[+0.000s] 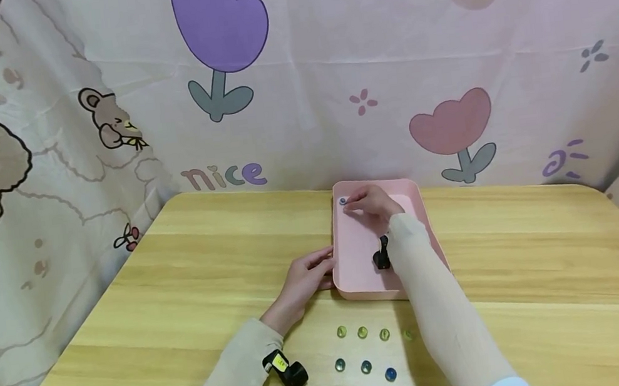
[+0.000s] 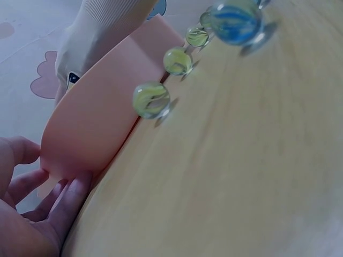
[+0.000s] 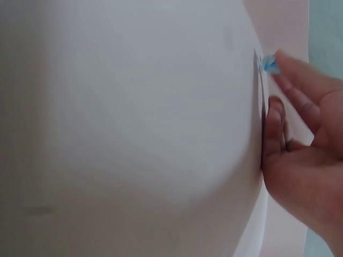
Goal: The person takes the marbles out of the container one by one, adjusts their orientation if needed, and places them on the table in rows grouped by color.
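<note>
A pink tray (image 1: 362,275) lies on the table. At its far left corner my right hand (image 1: 373,201) pinches a blue marble (image 3: 270,65) by the fingertips, low against the tray floor. My left hand (image 1: 304,281) rests beside the tray's left side, its fairly straight fingers touching the outside wall, as the left wrist view also shows. In front of the tray, a row of several yellow-green marbles (image 1: 362,333) sits on the table. Nearer to me lie three bluish marbles; the rightmost blue marble (image 1: 391,374) is the darkest.
The wooden table (image 1: 224,240) meets a patterned cloth (image 1: 313,123) along its far edge. Black wrist cameras are strapped to both sleeves; the right camera (image 1: 382,259) hangs over the tray. My right forearm passes close to the rightmost yellow-green marble (image 1: 409,335).
</note>
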Motion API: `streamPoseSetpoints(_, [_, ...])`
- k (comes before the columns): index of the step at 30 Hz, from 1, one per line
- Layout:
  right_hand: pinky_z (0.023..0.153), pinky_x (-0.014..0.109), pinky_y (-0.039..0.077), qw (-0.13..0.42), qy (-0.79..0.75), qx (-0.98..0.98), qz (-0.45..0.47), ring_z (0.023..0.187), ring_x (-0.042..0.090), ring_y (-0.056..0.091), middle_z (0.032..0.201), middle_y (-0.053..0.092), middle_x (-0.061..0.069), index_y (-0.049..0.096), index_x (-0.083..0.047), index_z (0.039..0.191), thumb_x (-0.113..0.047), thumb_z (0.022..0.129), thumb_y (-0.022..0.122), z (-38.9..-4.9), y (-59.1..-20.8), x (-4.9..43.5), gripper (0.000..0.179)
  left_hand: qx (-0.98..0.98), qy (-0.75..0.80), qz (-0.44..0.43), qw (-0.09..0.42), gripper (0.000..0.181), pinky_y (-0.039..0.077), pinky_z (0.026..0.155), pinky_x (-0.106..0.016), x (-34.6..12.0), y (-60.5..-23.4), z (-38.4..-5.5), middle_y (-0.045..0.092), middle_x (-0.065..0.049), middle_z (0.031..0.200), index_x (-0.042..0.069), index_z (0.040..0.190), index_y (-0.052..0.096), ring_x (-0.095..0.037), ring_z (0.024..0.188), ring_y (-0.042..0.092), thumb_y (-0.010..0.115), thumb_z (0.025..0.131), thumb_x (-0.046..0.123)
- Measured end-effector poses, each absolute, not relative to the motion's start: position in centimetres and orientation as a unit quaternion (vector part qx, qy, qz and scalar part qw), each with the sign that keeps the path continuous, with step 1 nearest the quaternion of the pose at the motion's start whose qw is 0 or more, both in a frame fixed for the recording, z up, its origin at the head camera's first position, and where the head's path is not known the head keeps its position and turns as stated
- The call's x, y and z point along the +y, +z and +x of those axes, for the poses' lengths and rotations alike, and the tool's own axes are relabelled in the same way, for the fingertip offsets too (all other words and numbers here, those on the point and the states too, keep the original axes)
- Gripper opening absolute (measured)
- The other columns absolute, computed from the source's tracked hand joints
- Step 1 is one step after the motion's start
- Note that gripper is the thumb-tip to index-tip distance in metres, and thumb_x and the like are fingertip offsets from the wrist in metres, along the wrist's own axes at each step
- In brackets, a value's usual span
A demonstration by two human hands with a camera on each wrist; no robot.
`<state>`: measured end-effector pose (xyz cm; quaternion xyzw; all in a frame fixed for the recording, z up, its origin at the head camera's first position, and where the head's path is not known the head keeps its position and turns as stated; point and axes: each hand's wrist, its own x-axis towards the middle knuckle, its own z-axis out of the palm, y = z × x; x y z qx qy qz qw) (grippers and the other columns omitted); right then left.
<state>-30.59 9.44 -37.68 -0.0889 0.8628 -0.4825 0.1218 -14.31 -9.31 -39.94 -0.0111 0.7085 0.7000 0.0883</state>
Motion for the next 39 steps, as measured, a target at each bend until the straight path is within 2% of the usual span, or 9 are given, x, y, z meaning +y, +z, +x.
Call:
streamPoseSetpoints(3, [0.106, 0.038, 0.033, 0.142, -0.476, 0.859, -0.120, 0.113, 0.023, 0.047, 0.122, 0.061, 0.012, 0.069, 0.003, 0.112, -0.015, 0.093, 0.065, -30.9, -37.7, 9.7, 0.026, 0.711, 0.698, -0.018, 0.085, 0.040, 0.057, 0.074, -0.028, -9.6, -40.0, -14.2, 0.063, -0.016, 0.118, 0.002, 0.133, 0.057, -0.017, 0.092, 0.064, 0.060, 0.095, 0.015])
streamPoseSetpoints(5, [0.108, 0.040, 0.031, 0.153, -0.471, 0.859, -0.134, 0.117, 0.024, 0.046, 0.125, 0.059, 0.012, 0.068, 0.001, 0.114, -0.017, 0.095, 0.063, -31.1, -37.6, 10.0, 0.027, 0.711, 0.698, -0.017, 0.086, 0.040, 0.057, 0.075, -0.028, -9.6, -40.0, -14.2, 0.063, -0.016, 0.117, 0.002, 0.133, 0.057, -0.017, 0.092, 0.064, 0.060, 0.095, 0.015])
streamPoseSetpoints(13, [0.079, 0.027, 0.039, 0.175, -0.487, 0.839, -0.168, 0.088, 0.022, 0.047, 0.099, 0.059, 0.010, 0.063, 0.006, 0.116, -0.011, 0.096, 0.058, -31.1, -36.2, 10.9, 0.026, 0.705, 0.704, -0.006, 0.087, 0.039, 0.058, 0.075, -0.029, -9.2, -40.0, -14.5, 0.063, -0.016, 0.117, 0.001, 0.132, 0.058, -0.016, 0.090, 0.065, 0.060, 0.095, 0.015])
streamPoseSetpoints(18, [0.080, 0.028, 0.045, 0.188, -0.538, 0.804, -0.171, 0.083, 0.018, 0.050, 0.097, 0.058, 0.008, 0.057, 0.013, 0.119, -0.006, 0.097, 0.056, -30.7, -34.5, 10.7, 0.029, 0.703, 0.705, -0.002, 0.087, 0.040, 0.058, 0.074, -0.029, -9.1, -40.1, -14.4, 0.064, -0.016, 0.115, 0.000, 0.132, 0.057, -0.016, 0.090, 0.065, 0.060, 0.095, 0.013])
streamPoseSetpoints(23, [0.075, 0.022, 0.046, 0.170, -0.559, 0.791, -0.181, 0.081, 0.010, 0.050, 0.093, 0.058, -0.001, 0.057, 0.012, 0.116, -0.009, 0.098, 0.055, -29.8, -31.7, 10.6, 0.028, 0.705, 0.704, -0.007, 0.087, 0.040, 0.058, 0.073, -0.028, -9.2, -40.0, -14.2, 0.065, -0.015, 0.114, 0.001, 0.132, 0.058, -0.015, 0.089, 0.064, 0.060, 0.095, 0.015])
streamPoseSetpoints(26, [0.080, 0.023, 0.045, 0.141, -0.564, 0.793, -0.182, 0.088, 0.014, 0.052, 0.098, 0.060, 0.005, 0.056, 0.010, 0.117, -0.013, 0.097, 0.057, -28.4, -29.8, 10.9, 0.029, 0.704, 0.705, -0.009, 0.086, 0.039, 0.058, 0.074, -0.029, -9.2, -40.0, -14.2, 0.064, -0.015, 0.115, 0.002, 0.132, 0.058, -0.016, 0.089, 0.064, 0.060, 0.095, 0.015])
streamPoseSetpoints(30, [0.096, 0.032, 0.043, 0.091, -0.555, 0.806, -0.182, 0.109, 0.025, 0.051, 0.115, 0.058, 0.012, 0.057, 0.005, 0.122, -0.018, 0.096, 0.060, -25.2, -27.8, 12.0, 0.035, 0.706, 0.703, -0.012, 0.083, 0.040, 0.058, 0.074, -0.030, -9.1, -39.9, -14.1, 0.064, -0.015, 0.115, 0.001, 0.133, 0.057, -0.016, 0.091, 0.064, 0.061, 0.096, 0.016])
streamPoseSetpoints(36, [0.083, 0.025, 0.048, 0.039, -0.559, 0.803, -0.200, 0.093, 0.018, 0.055, 0.097, 0.064, -0.001, 0.061, 0.005, 0.115, -0.017, 0.094, 0.065, -19.6, -26.9, 13.5, 0.031, 0.710, 0.699, -0.014, 0.084, 0.040, 0.058, 0.074, -0.029, -9.2, -39.8, -14.1, 0.064, -0.015, 0.115, 0.002, 0.133, 0.057, -0.017, 0.093, 0.064, 0.061, 0.096, 0.017])
streamPoseSetpoints(39, [0.082, 0.025, 0.050, 0.027, -0.558, 0.802, -0.213, 0.091, 0.017, 0.060, 0.099, 0.065, 0.000, 0.064, 0.005, 0.110, -0.014, 0.092, 0.067, -17.0, -27.3, 14.1, 0.026, 0.708, 0.701, -0.011, 0.086, 0.040, 0.058, 0.074, -0.029, -9.3, -39.9, -14.2, 0.064, -0.015, 0.115, 0.002, 0.132, 0.058, -0.017, 0.092, 0.064, 0.061, 0.095, 0.016])
